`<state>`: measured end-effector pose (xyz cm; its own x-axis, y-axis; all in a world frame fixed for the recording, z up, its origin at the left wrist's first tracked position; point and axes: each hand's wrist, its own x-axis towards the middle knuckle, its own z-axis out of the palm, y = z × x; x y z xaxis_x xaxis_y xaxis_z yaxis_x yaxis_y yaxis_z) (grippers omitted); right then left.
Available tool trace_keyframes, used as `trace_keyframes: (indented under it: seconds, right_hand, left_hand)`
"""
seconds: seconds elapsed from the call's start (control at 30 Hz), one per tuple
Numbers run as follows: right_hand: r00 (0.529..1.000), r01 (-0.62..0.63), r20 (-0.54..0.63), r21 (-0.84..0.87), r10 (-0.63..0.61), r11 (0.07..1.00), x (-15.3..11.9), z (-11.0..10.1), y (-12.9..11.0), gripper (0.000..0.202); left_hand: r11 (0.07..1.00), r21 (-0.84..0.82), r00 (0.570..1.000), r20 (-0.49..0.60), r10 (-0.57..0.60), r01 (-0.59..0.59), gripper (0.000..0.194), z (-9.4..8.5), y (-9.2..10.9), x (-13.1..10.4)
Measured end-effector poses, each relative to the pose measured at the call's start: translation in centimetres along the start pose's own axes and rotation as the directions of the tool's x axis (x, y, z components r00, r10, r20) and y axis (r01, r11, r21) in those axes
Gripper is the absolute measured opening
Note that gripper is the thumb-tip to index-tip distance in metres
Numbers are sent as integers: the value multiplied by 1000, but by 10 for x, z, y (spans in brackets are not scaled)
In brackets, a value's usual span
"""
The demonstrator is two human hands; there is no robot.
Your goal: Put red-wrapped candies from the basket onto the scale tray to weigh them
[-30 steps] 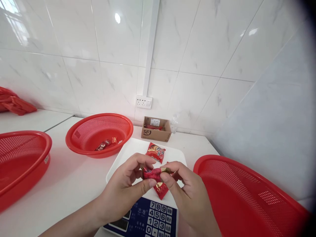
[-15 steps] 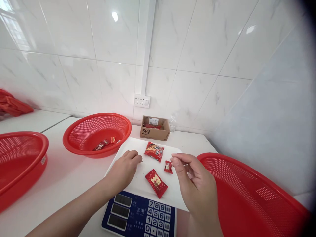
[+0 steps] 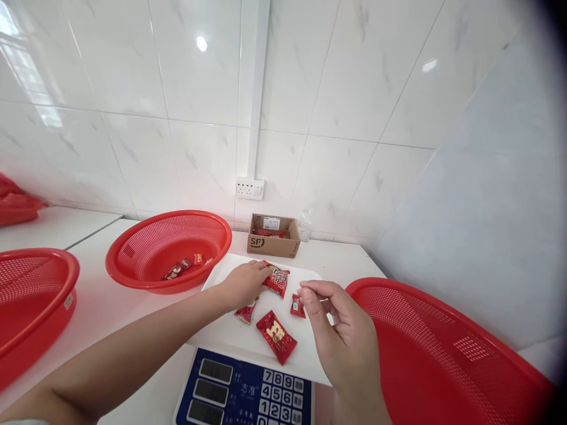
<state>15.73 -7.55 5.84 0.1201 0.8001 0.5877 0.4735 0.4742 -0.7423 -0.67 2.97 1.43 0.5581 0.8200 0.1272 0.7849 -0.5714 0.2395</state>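
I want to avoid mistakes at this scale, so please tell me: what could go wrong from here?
The left hand, at the large packet, might brush the half-hidden packet nearby. The right hand, near the small packet, could nudge it. Either hand leaning on the white tray might disturb the scale's reading.

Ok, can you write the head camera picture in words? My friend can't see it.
A person's left hand touches a red packet at the back of a white scale tray; the right hand is near a small packet. Red baskets flank it.
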Motion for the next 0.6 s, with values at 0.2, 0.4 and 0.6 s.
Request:
trace_keyframes:
  seconds: [0.2,0.4,0.6]
  right_hand:
    - [998,-62,-12,21,62,998,1,2,-1,20]
    - [998,-40,-39,49,41,998,3,4,2,21]
    - [989,-127,80,75,121,989,4,7,3,40]
  left_hand:
    - [992,-107,997,-41,-69,64,15,5,-9,7]
    - [907,-407,983,-99,-157,103,20,-25,-7,-13]
    - [145,-989,1000,-3,-6,-3,22,-47,22,-45]
